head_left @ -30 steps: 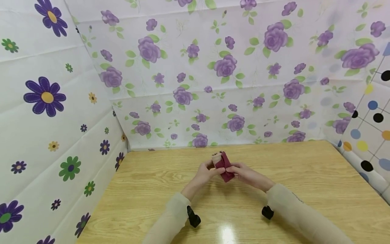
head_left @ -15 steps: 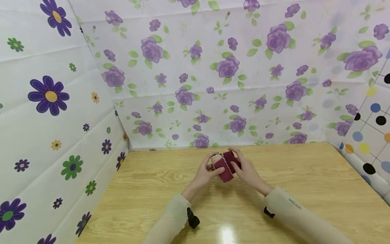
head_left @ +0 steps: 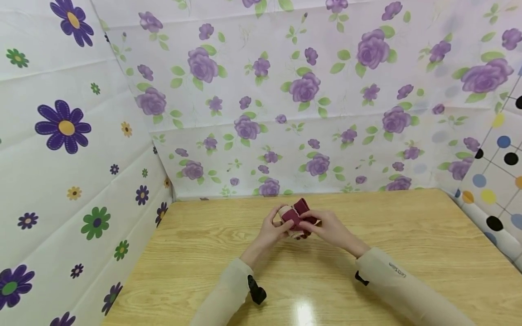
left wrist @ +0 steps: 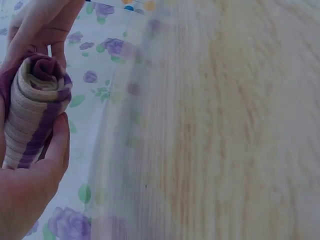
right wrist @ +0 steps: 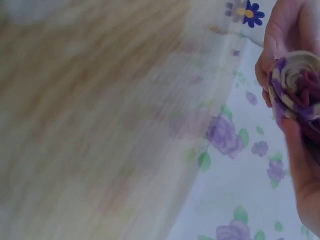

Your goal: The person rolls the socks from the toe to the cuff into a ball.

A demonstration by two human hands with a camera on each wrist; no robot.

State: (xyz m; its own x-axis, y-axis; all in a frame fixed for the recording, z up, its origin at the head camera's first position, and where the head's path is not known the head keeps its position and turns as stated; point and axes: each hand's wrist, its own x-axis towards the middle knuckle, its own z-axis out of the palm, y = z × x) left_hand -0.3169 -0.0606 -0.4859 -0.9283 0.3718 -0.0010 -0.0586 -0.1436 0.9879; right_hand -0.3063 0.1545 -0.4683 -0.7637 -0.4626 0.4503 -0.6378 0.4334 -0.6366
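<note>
A rolled-up knitted sock (head_left: 291, 217), maroon and cream, is held up between both hands over the table. My left hand (head_left: 270, 233) grips the roll from the left, with its thumb across the maroon front. From the right, my right hand (head_left: 328, 230) pinches the maroon cloth near a flap that sticks up at the top. In the left wrist view the sock roll (left wrist: 37, 110) shows cream ribbing, a purple stripe and a coiled end. The right wrist view catches the spiral end of the sock (right wrist: 297, 87), cut off by the frame edge.
The wood-grain table (head_left: 195, 253) stretches out around the hands. Behind it hangs a white sheet with purple roses (head_left: 244, 129). A flower-print sheet (head_left: 98, 181) lines the left side, a dotted one (head_left: 495, 181) the right. Black straps (head_left: 257, 290) sit at the wrists.
The roll has been turned in the hands, so its coiled end now faces down toward the front. The right hand has shifted from gripping around the maroon part to pinching it at the front.
</note>
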